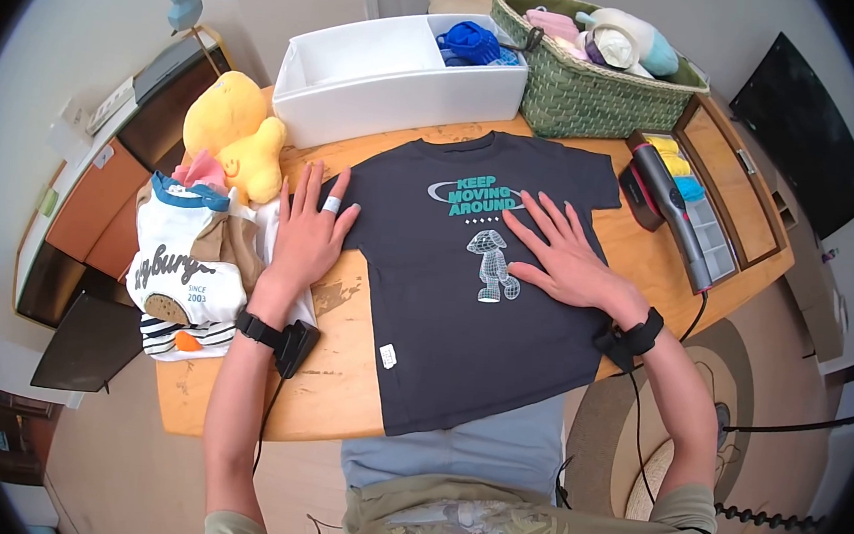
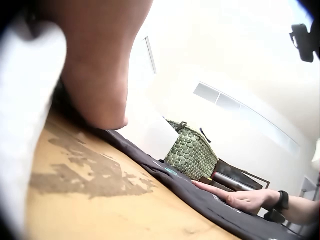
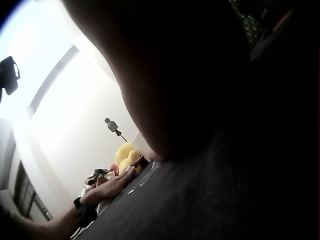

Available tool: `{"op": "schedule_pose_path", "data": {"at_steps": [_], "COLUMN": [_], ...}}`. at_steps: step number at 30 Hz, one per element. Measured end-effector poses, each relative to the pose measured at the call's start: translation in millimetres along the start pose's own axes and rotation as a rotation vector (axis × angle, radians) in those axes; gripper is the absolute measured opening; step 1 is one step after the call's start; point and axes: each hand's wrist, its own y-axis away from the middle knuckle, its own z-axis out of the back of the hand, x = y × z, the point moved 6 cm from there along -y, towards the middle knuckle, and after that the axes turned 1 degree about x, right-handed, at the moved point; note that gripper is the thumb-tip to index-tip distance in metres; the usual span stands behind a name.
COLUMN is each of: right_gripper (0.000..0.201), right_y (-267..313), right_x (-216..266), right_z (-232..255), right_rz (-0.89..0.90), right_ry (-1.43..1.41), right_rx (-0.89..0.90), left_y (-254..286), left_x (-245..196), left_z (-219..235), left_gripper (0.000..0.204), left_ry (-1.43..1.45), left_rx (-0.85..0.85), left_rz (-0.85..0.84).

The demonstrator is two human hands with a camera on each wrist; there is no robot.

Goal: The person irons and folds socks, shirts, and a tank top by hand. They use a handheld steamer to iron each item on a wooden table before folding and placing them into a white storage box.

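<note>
A dark T-shirt [image 1: 440,358] lies spread flat on the wooden table [image 1: 326,400], its teal lettering and dog print facing up. My left hand [image 1: 311,238], a ring-like band on one finger, rests palm down at the shirt's left sleeve, fingers straight. On the chest, beside the print, my right hand [image 1: 570,258] lies flat with its fingers spread. The left wrist view shows that right hand [image 2: 245,200] low over the cloth. From the right wrist, my left hand [image 3: 112,187] appears flat at the shirt's far edge. Neither hand grips anything.
Folded clothes [image 1: 191,269] and a yellow plush toy [image 1: 227,131] sit at the left. A white bin [image 1: 400,94] and a green woven basket [image 1: 600,105] line the back. To the right are a corded styling brush [image 1: 668,196] and a lidded wooden organizer [image 1: 718,260].
</note>
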Motion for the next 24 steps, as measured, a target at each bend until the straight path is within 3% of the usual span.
{"op": "schedule_pose_path", "data": {"at_steps": [6, 14, 17, 20, 24], "right_gripper": [0.075, 0.076, 0.075, 0.074, 0.069], "right_y": [-1, 3, 6, 15, 44], "right_x": [3, 1, 6, 17, 40], "right_z": [2, 0, 12, 26, 45], "right_rz": [-0.015, -0.018, -0.053, -0.06, -0.032], "right_ry": [0.012, 0.021, 0.054, 0.07, 0.06], "right_rx": [0.024, -0.02, -0.048, -0.102, -0.129], "left_y": [9, 15, 13, 14, 27], "left_x": [13, 16, -1, -44, -98], "left_z": [3, 7, 19, 43, 61], "left_gripper": [0.062, 0.063, 0.063, 0.065, 0.067], "left_ry": [0.02, 0.011, 0.03, 0.249, 0.328], "left_rx": [0.026, -0.043, -0.102, -0.079, 0.053], "left_rz": [0.088, 0.075, -0.006, -0.183, -0.33]}}
